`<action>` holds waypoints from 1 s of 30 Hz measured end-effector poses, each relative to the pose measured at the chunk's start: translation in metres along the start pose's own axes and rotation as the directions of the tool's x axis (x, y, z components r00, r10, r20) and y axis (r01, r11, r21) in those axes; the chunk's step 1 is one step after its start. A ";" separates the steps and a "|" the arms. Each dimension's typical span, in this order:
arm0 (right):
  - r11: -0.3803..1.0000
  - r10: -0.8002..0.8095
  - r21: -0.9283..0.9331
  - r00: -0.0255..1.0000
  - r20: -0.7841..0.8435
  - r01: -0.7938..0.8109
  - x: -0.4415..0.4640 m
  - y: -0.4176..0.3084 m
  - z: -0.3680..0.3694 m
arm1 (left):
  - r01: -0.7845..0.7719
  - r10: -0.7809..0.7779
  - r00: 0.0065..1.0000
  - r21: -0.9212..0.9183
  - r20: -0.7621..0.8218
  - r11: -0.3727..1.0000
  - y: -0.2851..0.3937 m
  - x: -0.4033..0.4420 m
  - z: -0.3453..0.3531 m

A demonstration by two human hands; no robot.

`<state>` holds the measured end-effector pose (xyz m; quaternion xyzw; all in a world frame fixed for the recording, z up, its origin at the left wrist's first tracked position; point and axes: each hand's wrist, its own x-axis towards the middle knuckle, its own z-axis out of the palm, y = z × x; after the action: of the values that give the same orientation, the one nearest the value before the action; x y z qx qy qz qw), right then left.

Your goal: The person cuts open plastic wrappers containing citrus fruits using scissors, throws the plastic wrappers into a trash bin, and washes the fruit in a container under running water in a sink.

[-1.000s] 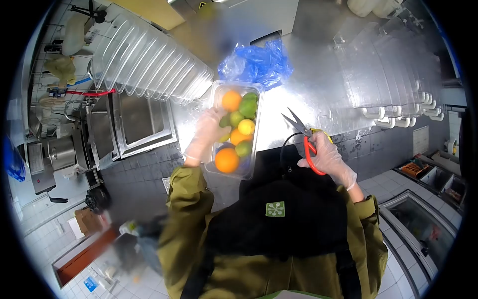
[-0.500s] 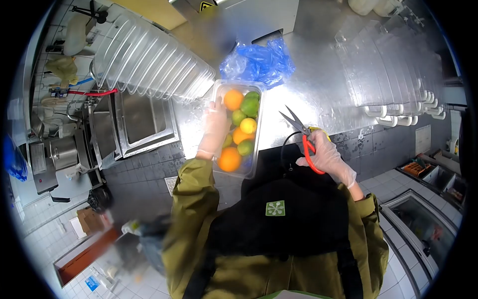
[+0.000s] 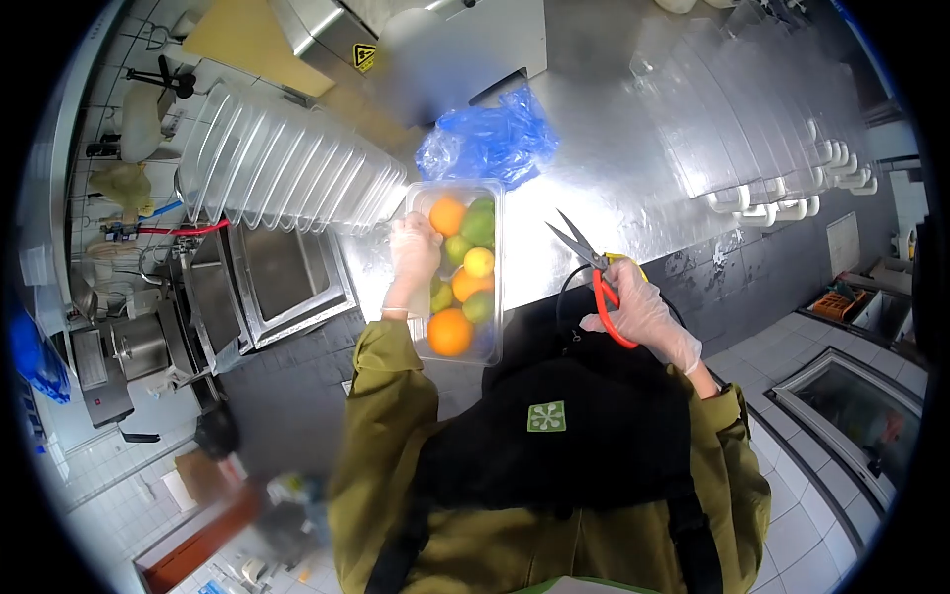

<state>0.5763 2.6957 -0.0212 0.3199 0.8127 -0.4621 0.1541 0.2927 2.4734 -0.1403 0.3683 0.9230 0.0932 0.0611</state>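
A clear plastic container [image 3: 498, 297] of oranges [image 3: 450, 332], green citrus fruits [image 3: 478, 228] and a small yellow one [image 3: 479, 262] sits at the near edge of the metal counter. My left hand [image 3: 413, 252], in a see-through glove, grips its left rim with bent fingers. To the right, my gloved right hand [image 3: 643, 312] holds scissors [image 3: 600, 272] by their red and yellow handles. Their blades are slightly apart and point up and left, away from the fruit. A crumpled blue plastic bag [image 3: 490, 144] lies just beyond the container.
Nested clear containers [image 3: 287, 163] lean at the left beside a metal sink [image 3: 282, 262]. More clear bins with white handles [image 3: 757, 213] line the right side of the counter. A metal machine [image 3: 465, 49] stands at the back.
The view has shifted, so the counter and container appear lower and further left. My left hand's fingers are more bent at the container's rim. The scissors stay in my right hand.
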 end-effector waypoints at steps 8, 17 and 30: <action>0.997 -0.071 0.038 0.997 -0.005 0.071 0.001 -0.008 0.002 | -0.006 -0.446 0.864 -0.892 -0.232 0.452 -0.025 0.003 0.050; 0.999 -0.050 0.007 0.998 0.035 0.050 0.006 -0.018 0.002 | -0.071 -0.395 0.911 -0.988 -0.121 0.141 -0.002 -0.028 0.030; 0.591 -0.614 -0.546 0.770 0.173 0.593 0.047 -0.031 0.010 | -0.203 -0.030 0.951 -0.696 -0.307 0.689 -0.015 -0.027 -0.012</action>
<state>0.5198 2.6937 -0.0322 -0.0283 0.9741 -0.2150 0.0635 0.3004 2.4425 -0.1311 0.3400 0.7921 0.5036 0.0578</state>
